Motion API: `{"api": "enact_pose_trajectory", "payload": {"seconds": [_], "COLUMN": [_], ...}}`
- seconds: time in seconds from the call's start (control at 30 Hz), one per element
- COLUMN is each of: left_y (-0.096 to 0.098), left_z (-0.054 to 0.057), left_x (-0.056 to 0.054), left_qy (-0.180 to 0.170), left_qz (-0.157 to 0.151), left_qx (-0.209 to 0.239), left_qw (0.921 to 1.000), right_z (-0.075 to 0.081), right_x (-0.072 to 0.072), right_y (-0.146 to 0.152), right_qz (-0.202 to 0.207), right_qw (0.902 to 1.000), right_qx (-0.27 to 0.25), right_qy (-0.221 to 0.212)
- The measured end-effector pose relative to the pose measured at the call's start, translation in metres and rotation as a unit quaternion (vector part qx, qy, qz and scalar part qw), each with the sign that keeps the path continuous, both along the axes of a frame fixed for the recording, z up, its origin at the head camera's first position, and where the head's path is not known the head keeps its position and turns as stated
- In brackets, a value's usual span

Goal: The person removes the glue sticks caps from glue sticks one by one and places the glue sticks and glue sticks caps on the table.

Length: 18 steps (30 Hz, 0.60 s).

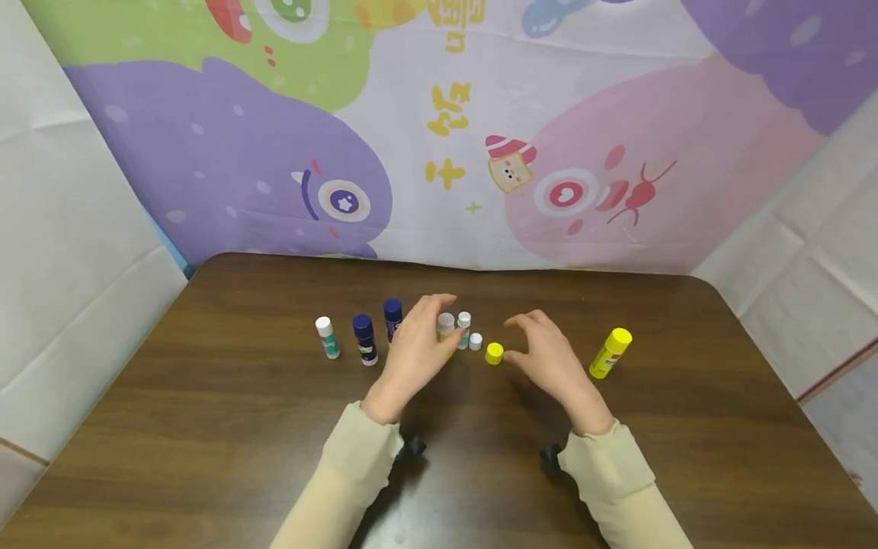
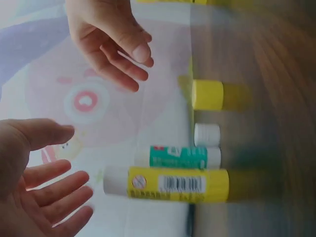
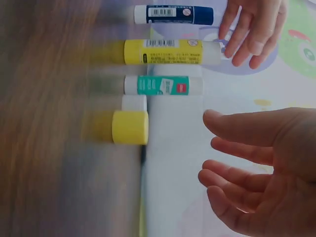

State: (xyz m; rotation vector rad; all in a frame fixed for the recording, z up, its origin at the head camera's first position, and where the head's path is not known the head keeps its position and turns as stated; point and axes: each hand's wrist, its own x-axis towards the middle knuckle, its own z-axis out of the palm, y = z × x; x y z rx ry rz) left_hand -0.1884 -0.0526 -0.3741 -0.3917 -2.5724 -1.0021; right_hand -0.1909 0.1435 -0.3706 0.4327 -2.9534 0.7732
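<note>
My left hand point(image 1: 420, 343) is raised beside an uncapped yellow glue stick point(image 2: 180, 185) that stands upright, partly hidden behind it in the head view. Its fingers are loosely bent and the left wrist view shows nothing between them. Right next to that stick stands a smaller green-and-white glue stick point(image 1: 464, 332), also uncapped. A small white cap point(image 1: 475, 341) and a larger yellow cap point(image 1: 494, 353) sit on the table between the hands. My right hand point(image 1: 549, 357) hovers just right of the yellow cap, thumb and fingers apart, holding nothing.
On the left stand two capped navy glue sticks point(image 1: 365, 340) and a capped green-and-white one point(image 1: 328, 338). A capped yellow glue stick point(image 1: 609, 354) stands right of my right hand. The brown table point(image 1: 226, 427) meets a cartoon-printed cloth point(image 1: 439, 229) at its back edge.
</note>
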Motion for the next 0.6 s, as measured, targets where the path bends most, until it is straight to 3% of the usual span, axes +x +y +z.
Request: {"api": "enact_pose_trajectory", "payload": {"seconds": [0.13, 0.3, 0.6], "left_y": [0.010, 0.025, 0.052], "left_z": [0.002, 0.002, -0.006], "left_x": [0.003, 0.009, 0.014], "left_qy": [0.045, 0.069, 0.049], "left_qz": [-0.004, -0.037, -0.084], "left_qx": [-0.012, -0.024, -0.060], "left_qw": [0.9989, 0.9967, 0.9935], "right_z": [0.005, 0.009, 0.016], "right_x": [0.005, 0.009, 0.016], "right_y": [0.011, 0.026, 0.055], "right_qz": [-0.002, -0.019, -0.052], "right_qw": [0.9992, 0.9964, 0.9897], "right_qx": [0.014, 0.026, 0.016], "right_qy": [0.038, 0.078, 0.132]}}
